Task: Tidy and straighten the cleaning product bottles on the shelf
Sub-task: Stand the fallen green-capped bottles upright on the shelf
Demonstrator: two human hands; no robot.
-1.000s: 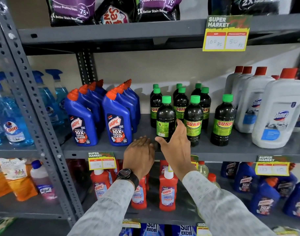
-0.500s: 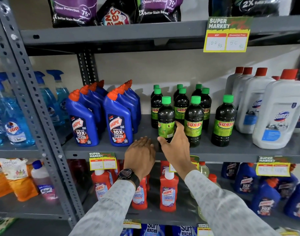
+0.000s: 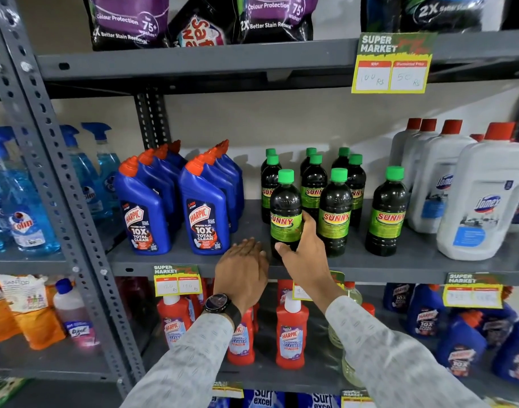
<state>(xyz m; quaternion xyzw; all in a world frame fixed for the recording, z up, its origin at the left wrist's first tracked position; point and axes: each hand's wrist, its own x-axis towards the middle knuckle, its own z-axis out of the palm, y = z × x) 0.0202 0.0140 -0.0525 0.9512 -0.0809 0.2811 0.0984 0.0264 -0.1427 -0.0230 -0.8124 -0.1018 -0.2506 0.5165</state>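
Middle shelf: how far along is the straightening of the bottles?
Looks done: the blue bottles stand in two neat rows with labels forward. In hand: the right hand grips the front-left dark bottle, whose label faces slightly off to the left; the left hand rests on the shelf edge. Left: the lone dark bottle stands apart from its group, to the right.

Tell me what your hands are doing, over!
Right hand gripping front-left Sunny bottle, upright on shelf. Left hand flat on shelf edge, holding nothing. Next Sunny bottle close on its right.
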